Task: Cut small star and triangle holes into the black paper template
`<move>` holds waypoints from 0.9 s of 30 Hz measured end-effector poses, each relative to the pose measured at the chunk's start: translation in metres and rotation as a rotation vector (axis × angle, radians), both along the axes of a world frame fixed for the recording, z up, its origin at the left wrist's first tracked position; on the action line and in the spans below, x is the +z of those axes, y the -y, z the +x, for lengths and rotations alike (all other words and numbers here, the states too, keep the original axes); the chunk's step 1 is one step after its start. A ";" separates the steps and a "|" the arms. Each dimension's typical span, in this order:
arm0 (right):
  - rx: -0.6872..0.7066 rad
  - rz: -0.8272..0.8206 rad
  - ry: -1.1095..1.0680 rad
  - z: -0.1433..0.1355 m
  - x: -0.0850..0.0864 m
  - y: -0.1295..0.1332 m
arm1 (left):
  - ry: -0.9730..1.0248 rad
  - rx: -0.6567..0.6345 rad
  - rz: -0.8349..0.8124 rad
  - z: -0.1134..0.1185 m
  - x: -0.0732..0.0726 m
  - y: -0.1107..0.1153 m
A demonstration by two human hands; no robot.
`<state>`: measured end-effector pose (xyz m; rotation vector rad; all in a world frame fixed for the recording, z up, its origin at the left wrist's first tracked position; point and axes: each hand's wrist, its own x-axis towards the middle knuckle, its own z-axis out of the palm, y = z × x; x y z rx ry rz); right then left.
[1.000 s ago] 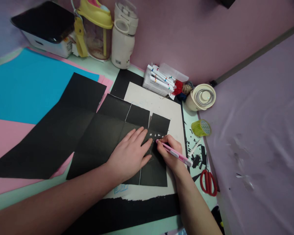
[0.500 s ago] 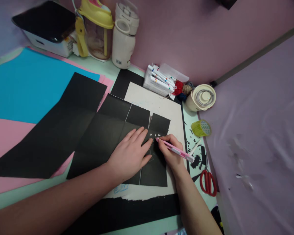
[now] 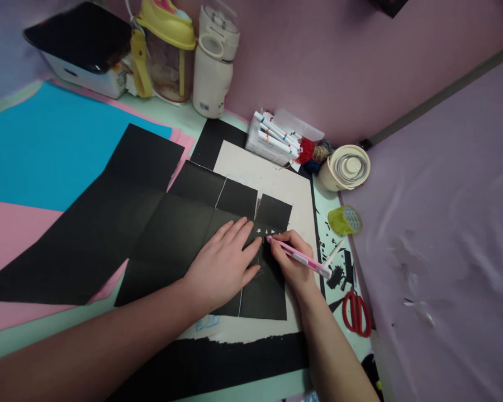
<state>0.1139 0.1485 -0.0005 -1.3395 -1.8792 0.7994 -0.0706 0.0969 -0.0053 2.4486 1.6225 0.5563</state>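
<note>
My left hand (image 3: 222,265) lies flat, fingers spread, on a creased black paper sheet (image 3: 184,223) that rests on a white board (image 3: 276,178). My right hand (image 3: 291,262) grips a pink craft knife (image 3: 302,258) like a pen. Its tip touches the black paper just right of my left fingertips. Small white cut-out shapes (image 3: 266,230), a star and triangles, show in the paper just above the tip.
Red scissors (image 3: 356,311) and black paper scraps lie at the right. A yellow tape roll (image 3: 344,219), a cream container (image 3: 346,166) and a marker box (image 3: 272,139) stand behind. Bottles (image 3: 212,67), a black-lidded box (image 3: 81,47), and blue and pink sheets sit at the back left.
The pink knife has tilted flatter and its tail swung slightly up and right between the first frame and now. My left hand has stayed pressed on the paper.
</note>
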 end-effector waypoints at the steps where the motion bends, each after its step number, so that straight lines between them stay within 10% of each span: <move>1: 0.002 0.001 -0.001 0.000 0.000 0.000 | 0.002 0.000 0.001 0.000 0.000 0.000; 27: 0.054 -0.005 0.050 0.002 0.000 0.002 | -0.012 -0.001 0.003 0.000 -0.001 -0.001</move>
